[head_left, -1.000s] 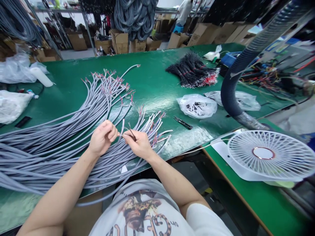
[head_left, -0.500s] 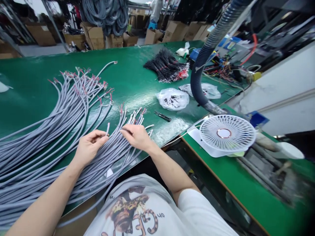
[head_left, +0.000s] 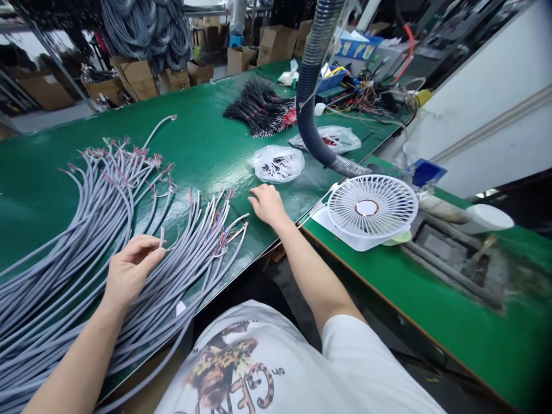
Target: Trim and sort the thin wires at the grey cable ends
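My left hand [head_left: 129, 267] pinches a cable [head_left: 162, 236]; right hand [head_left: 268, 205] partly curled near bag [head_left: 293, 165], can't tell if holding anything.

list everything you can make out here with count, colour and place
worktable: one, green, centre
sheathed cables: many, grey, in bunches at left
bundled wires: many, mostly black, worktable's far side
corrugated hose: one, dark grey, worktable's right
plastic bags: at least two, whitish clear, near hose
side bench: one, green, right
fan: one, white, on side bench
tangled wires: many, multicoloured, far right
cardboard boxes: several, brown, behind worktable
hanging coils: several, grey, background left
left hand: one, bare, pinching a cable
right hand: one, bare, near bags
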`<state>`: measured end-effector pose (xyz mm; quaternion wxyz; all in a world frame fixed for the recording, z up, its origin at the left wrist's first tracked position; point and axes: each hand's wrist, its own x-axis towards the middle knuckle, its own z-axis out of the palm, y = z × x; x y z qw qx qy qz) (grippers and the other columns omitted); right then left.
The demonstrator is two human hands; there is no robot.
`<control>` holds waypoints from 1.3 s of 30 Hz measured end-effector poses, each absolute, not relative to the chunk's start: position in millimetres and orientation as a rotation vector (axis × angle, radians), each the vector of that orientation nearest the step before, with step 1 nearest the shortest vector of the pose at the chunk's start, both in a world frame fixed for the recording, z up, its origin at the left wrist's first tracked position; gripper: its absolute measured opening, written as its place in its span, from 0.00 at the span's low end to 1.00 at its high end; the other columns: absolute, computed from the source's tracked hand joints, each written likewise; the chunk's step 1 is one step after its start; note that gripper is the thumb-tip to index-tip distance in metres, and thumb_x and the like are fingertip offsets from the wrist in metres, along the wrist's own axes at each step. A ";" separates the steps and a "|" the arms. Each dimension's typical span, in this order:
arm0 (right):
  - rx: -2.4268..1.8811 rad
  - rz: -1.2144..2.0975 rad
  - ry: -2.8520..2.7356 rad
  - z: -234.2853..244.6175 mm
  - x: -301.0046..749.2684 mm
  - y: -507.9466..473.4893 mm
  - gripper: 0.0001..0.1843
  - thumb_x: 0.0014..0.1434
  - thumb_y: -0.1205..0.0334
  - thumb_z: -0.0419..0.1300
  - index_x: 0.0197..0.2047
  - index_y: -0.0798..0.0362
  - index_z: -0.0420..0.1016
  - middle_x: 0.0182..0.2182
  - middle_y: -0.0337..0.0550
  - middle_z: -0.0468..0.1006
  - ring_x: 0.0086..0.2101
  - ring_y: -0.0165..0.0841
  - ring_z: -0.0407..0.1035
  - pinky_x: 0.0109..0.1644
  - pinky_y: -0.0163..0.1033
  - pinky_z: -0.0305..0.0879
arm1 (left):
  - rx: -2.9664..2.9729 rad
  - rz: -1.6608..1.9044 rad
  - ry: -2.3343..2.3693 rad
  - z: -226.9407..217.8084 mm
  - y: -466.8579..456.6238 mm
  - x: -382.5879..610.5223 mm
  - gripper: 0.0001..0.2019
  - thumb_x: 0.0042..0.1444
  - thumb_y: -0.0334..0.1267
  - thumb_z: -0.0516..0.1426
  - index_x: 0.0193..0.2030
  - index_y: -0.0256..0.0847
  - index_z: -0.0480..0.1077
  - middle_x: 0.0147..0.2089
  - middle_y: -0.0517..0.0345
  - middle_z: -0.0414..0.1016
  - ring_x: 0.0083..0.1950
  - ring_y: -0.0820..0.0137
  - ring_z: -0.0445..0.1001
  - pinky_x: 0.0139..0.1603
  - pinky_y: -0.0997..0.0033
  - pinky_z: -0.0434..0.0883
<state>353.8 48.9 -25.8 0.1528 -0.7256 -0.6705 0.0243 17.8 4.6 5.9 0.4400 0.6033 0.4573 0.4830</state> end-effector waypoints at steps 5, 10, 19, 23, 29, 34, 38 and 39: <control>-2.270 0.040 -1.969 -23.5 381.7 47.8 0.16 0.63 0.62 0.52 0.50 0.58 0.72 0.49 0.58 0.71 0.49 0.45 0.59 0.48 0.46 0.58 | 1.511 0.962 1.154 20.2 9.9 27.0 0.09 0.47 0.40 0.65 0.34 0.39 0.76 0.34 0.55 0.74 0.29 0.74 0.68 0.28 0.77 0.67; -2.296 0.074 -1.864 -34.7 386.1 49.0 0.11 0.61 0.65 0.53 0.45 0.60 0.72 0.49 0.59 0.71 0.49 0.47 0.62 0.48 0.47 0.59 | 1.354 0.903 1.097 15.1 14.9 34.5 0.11 0.47 0.41 0.65 0.35 0.37 0.75 0.31 0.54 0.77 0.22 0.77 0.66 0.22 0.77 0.64; -1.261 0.900 -1.182 -6.3 338.9 -8.4 0.08 0.60 0.59 0.54 0.42 0.52 0.65 0.27 0.37 0.72 0.24 0.28 0.68 0.30 0.35 0.64 | 1.151 0.871 1.082 2.4 7.4 35.8 0.13 0.45 0.43 0.66 0.33 0.35 0.77 0.20 0.58 0.72 0.17 0.79 0.64 0.18 0.80 0.61; -1.034 1.389 -1.209 4.0 283.0 -38.9 0.09 0.61 0.56 0.56 0.38 0.54 0.68 0.22 0.34 0.70 0.19 0.24 0.63 0.25 0.31 0.60 | 1.189 0.879 1.107 3.7 4.1 34.7 0.12 0.47 0.44 0.65 0.33 0.35 0.78 0.18 0.60 0.69 0.18 0.79 0.63 0.18 0.81 0.61; -0.904 1.680 -1.150 2.3 238.7 -45.9 0.11 0.59 0.54 0.58 0.36 0.55 0.65 0.21 0.32 0.70 0.16 0.21 0.62 0.22 0.28 0.58 | 1.328 0.863 1.166 11.1 -2.0 37.0 0.13 0.50 0.43 0.63 0.33 0.33 0.79 0.17 0.61 0.69 0.18 0.79 0.63 0.19 0.81 0.63; -0.915 1.709 -1.142 3.7 230.0 -51.8 0.13 0.60 0.53 0.56 0.35 0.54 0.64 0.17 0.30 0.69 0.14 0.21 0.61 0.20 0.27 0.57 | 1.484 0.857 1.145 10.8 -5.0 38.0 0.13 0.52 0.43 0.60 0.33 0.33 0.79 0.18 0.59 0.70 0.19 0.78 0.64 0.20 0.79 0.64; -0.920 1.685 -1.093 3.1 228.3 -57.8 0.13 0.60 0.53 0.56 0.35 0.54 0.63 0.16 0.30 0.70 0.14 0.22 0.62 0.19 0.27 0.58 | 1.792 0.918 1.130 10.7 -9.6 40.2 0.07 0.52 0.37 0.61 0.31 0.35 0.78 0.24 0.57 0.75 0.23 0.76 0.69 0.26 0.78 0.67; -0.930 1.680 -1.082 2.9 228.3 -59.0 0.12 0.60 0.53 0.56 0.35 0.54 0.63 0.15 0.30 0.70 0.13 0.22 0.62 0.19 0.27 0.57 | 1.874 0.930 1.123 10.9 -10.7 40.8 0.07 0.52 0.36 0.61 0.30 0.35 0.78 0.25 0.57 0.76 0.24 0.76 0.70 0.27 0.78 0.67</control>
